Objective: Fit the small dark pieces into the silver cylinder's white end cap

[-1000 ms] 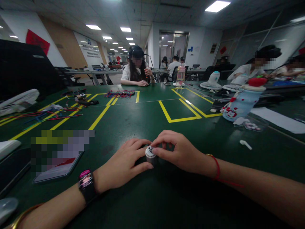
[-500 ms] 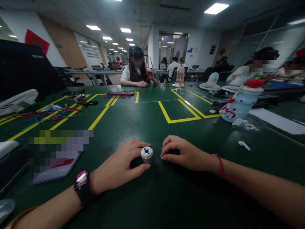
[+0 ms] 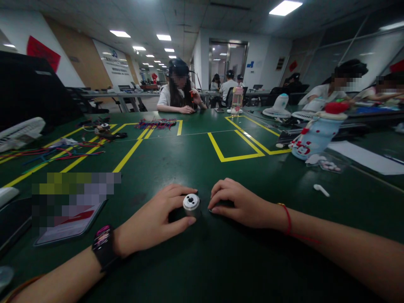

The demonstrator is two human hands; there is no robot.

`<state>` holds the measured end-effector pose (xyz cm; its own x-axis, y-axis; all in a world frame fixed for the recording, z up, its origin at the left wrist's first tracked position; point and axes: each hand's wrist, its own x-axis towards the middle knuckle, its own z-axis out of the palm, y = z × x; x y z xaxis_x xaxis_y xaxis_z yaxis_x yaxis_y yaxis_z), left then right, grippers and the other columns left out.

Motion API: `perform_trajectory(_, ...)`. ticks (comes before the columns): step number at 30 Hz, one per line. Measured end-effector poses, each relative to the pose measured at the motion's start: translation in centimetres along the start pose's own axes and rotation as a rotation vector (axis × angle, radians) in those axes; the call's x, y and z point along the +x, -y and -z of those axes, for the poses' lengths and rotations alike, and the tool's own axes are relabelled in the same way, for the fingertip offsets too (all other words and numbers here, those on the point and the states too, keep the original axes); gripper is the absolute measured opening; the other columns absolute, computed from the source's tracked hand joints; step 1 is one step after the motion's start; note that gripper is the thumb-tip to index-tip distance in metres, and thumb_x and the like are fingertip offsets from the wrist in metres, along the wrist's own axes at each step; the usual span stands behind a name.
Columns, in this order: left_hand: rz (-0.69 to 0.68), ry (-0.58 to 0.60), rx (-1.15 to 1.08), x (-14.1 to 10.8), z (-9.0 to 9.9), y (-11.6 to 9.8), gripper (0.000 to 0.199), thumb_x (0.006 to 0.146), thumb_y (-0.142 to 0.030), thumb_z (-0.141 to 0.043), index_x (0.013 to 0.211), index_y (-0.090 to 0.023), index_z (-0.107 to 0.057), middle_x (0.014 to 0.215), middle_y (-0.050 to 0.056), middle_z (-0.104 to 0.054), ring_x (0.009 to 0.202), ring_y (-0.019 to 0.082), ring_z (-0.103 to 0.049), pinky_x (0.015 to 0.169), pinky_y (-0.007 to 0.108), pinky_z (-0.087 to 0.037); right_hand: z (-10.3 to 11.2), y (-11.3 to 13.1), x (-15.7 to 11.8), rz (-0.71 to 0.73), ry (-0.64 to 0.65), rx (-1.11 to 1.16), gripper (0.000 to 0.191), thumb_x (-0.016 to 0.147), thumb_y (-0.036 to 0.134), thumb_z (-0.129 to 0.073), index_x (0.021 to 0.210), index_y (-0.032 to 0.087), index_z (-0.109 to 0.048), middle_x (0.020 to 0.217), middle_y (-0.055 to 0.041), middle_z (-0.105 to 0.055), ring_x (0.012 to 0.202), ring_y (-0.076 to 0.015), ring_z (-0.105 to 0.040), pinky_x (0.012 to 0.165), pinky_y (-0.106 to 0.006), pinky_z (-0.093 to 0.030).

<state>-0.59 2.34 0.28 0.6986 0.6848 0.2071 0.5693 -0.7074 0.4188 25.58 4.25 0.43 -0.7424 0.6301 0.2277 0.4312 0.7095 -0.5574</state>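
Note:
A short silver metal cylinder [image 3: 191,204] stands upright on the green table, its pale top showing a dark centre and small holes. My left hand [image 3: 159,216] curls around it from the left, thumb in front and fingers behind. Whether the palm touches it cannot be seen. Just right of the cylinder, my right hand [image 3: 232,200] rests low over the table with thumb and fingertips pinched together. A tiny bit of something shows at those fingertips, too small to name.
A badge-like card [image 3: 71,223] lies left of my forearm. Coloured wires [image 3: 67,153] spread farther left, with another wire bundle [image 3: 157,123] behind. On the right are a white earbud [image 3: 321,190], a blue bottle [image 3: 317,136] and paper [image 3: 362,158]. A person [image 3: 178,92] sits opposite.
The whole view has shifted slightly, so things appear a little farther left. Both hands keep nearly the same pose, and the cylinder still stands within the left hand.

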Motion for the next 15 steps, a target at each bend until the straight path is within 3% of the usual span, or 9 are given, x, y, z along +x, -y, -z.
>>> perform_trajectory(4, 0.011, 0.009, -0.011, -0.1, 0.1, -0.1, 0.032, 0.090, -0.033, -0.060, 0.122, -0.028, -0.056, 0.134, 0.002, -0.052, 0.120, 0.024, -0.048, 0.103, 0.043, -0.039, 0.4, -0.5, 0.1, -0.149, -0.129, 0.245, 0.020, 0.085, 0.031, -0.064, 0.100, 0.018, -0.068, 0.102, -0.0057, -0.062, 0.084, -0.0141, -0.057, 0.074, -0.028, -0.047)
perform_trajectory(7, 0.020, 0.016, -0.022, 0.0, 0.0, -0.1, 0.033, 0.091, -0.033, -0.059, 0.123, -0.029, -0.055, 0.136, 0.002, -0.050, 0.122, 0.024, -0.047, 0.104, 0.044, -0.039, 1.0, -1.8, 0.4, -0.338, -0.261, 0.419, 0.022, 0.084, 0.033, -0.062, 0.096, 0.015, -0.067, 0.085, -0.0039, -0.065, 0.071, -0.0127, -0.058, 0.064, -0.026, -0.046)
perform_trajectory(10, 0.024, 0.012, -0.035, 0.0, 0.0, -0.1, 0.034, 0.091, -0.034, -0.059, 0.124, -0.029, -0.054, 0.137, 0.002, -0.050, 0.122, 0.024, -0.048, 0.103, 0.044, -0.040, 1.6, -3.3, 0.8, -0.431, -0.379, 0.455, 0.022, 0.082, 0.033, -0.063, 0.091, 0.013, -0.066, 0.073, -0.0016, -0.063, 0.065, -0.0117, -0.056, 0.061, -0.026, -0.045)
perform_trajectory(12, 0.025, 0.007, -0.041, 0.0, 0.0, -0.1, 0.035, 0.091, -0.034, -0.060, 0.125, -0.029, -0.054, 0.136, 0.002, -0.051, 0.121, 0.024, -0.049, 0.102, 0.044, -0.041, 1.7, -3.9, 0.9, -0.448, -0.405, 0.446, 0.022, 0.082, 0.033, -0.063, 0.090, 0.013, -0.066, 0.073, -0.0014, -0.062, 0.063, -0.0113, -0.055, 0.060, -0.026, -0.044)
perform_trajectory(15, 0.024, 0.001, -0.038, -0.1, 0.1, -0.2, 0.037, 0.090, -0.034, -0.061, 0.126, -0.029, -0.054, 0.135, 0.002, -0.052, 0.120, 0.024, -0.049, 0.102, 0.044, -0.041, 1.6, -3.7, 0.8, -0.407, -0.343, 0.366, 0.022, 0.084, 0.034, -0.060, 0.091, 0.014, -0.066, 0.076, -0.0026, -0.063, 0.066, -0.0119, -0.055, 0.061, -0.027, -0.044)
